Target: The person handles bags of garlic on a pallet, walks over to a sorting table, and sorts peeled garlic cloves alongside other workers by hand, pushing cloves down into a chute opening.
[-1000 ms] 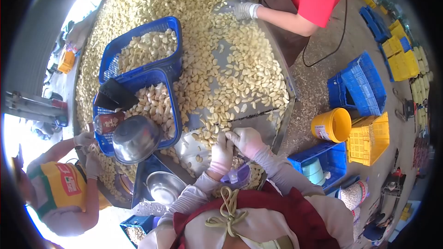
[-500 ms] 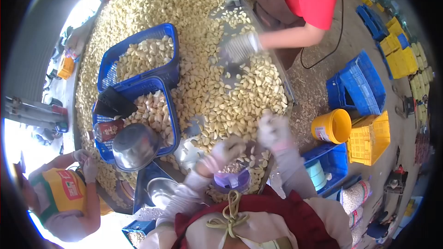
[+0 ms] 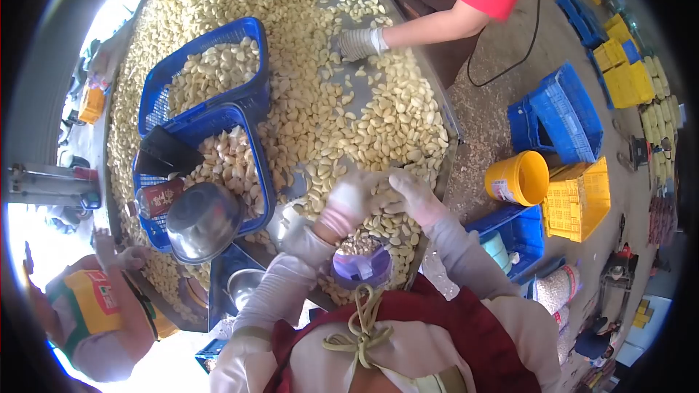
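My left hand [image 3: 349, 196], in a pale glove, is over the peeled garlic cloves [image 3: 389, 131] at the near end of the table. Its fingers are curled toward my right hand. Close beside it, my right hand [image 3: 413, 196], gloved too, bends its fingers inward. Whatever is in either hand is too small or too hidden to make out. Just below them, in front of my apron, stands a purple container [image 3: 362, 267] with small bits heaped at its far side. More cloves lie around it.
Left of my hands stand two blue baskets [image 3: 268, 175] of garlic, with a metal bowl [image 3: 204, 222] on the nearer one. A co-worker's gloved hand [image 3: 359, 44] reaches onto the table. Another person [image 3: 102, 298] is at the left. A yellow bucket [image 3: 518, 178] and crates stand right.
My hands have come closer together, the right one moving left and the left one up the table. The co-worker's near hand has shifted up and left. The view has shifted slightly.
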The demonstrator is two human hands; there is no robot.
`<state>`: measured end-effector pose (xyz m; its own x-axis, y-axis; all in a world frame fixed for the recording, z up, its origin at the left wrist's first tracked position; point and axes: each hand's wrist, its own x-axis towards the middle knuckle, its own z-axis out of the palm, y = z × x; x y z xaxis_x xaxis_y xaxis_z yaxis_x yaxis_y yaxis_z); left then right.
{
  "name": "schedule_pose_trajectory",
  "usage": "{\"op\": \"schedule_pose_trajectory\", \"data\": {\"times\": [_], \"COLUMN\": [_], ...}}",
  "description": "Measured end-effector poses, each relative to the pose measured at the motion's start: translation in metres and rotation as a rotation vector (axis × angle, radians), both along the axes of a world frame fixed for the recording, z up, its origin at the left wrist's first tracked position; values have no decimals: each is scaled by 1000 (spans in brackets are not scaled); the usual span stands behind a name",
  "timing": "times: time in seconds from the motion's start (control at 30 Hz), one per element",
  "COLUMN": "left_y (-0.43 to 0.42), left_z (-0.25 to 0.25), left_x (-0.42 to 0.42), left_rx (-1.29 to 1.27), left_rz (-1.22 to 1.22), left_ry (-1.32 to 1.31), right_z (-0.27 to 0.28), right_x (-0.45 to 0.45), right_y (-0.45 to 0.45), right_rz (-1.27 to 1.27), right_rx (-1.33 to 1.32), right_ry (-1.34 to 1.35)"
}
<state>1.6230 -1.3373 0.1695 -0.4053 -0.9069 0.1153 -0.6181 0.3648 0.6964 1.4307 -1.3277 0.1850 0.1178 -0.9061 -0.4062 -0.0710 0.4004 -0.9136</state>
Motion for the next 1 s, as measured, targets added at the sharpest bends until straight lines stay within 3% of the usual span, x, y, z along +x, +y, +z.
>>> {"op": "schedule_pose_trajectory", "data": {"times": [0.03, 0.07, 0.1, 0.13, 0.17, 0.2, 0.3, 0.4, 0.47, 0.57, 0.73, 0.8, 0.83, 0.87, 0.93, 1.0], "left_y": [2, 0, 0, 7, 15, 26, 71, 115, 135, 157, 135, 133, 127, 124, 120, 112], "left_z": [-11, -19, -14, -5, -1, -8, -34, -39, -13, -23, -30, -33, -24, -27, -34, -23], "left_x": [0, 2, 10, 21, 30, 35, 40, 26, 12, 0, 7, 12, 20, 26, 37, 40], "left_rx": [-38, -87, -92, -124, -153, -151, -58, 86, 198, 86, 40, -56, 85, 72, 106, 128], "left_rz": [44, 90, 91, 161, 229, 225, 442, 255, 51, -65, -89, -45, 11, 27, 384, 410], "left_ry": [-24, -51, -55, -268, -479, -480, -611, -670, -650, -529, -353, -257, -43, -45, 65, 36], "right_z": [9, -2, -20, -31, -40, -40, -35, -13, -23, -21, -31, -24, -19, -11, 22, 82], "right_x": [5, 3, 2, 0, -4, -3, 6, 22, 19, 14, 17, 12, 17, 22, 58, 122], "right_y": [3, 2, 0, 1, 7, 14, 33, 39, 38, 32, 31, 15, 0, -15, -52, -90], "right_rz": [-99, -95, 174, 432, 592, 589, 1025, 1125, 1100, 1106, 1179, 1121, 1118, 980, 696, 373], "right_rx": [319, 319, -94, -507, -699, -694, -545, -477, -506, -557, -633, -593, -405, -433, -515, -639], "right_ry": [-294, -295, 222, 740, 845, 845, 983, 1126, 1063, 964, 980, 890, 852, 683, 485, 193]}}
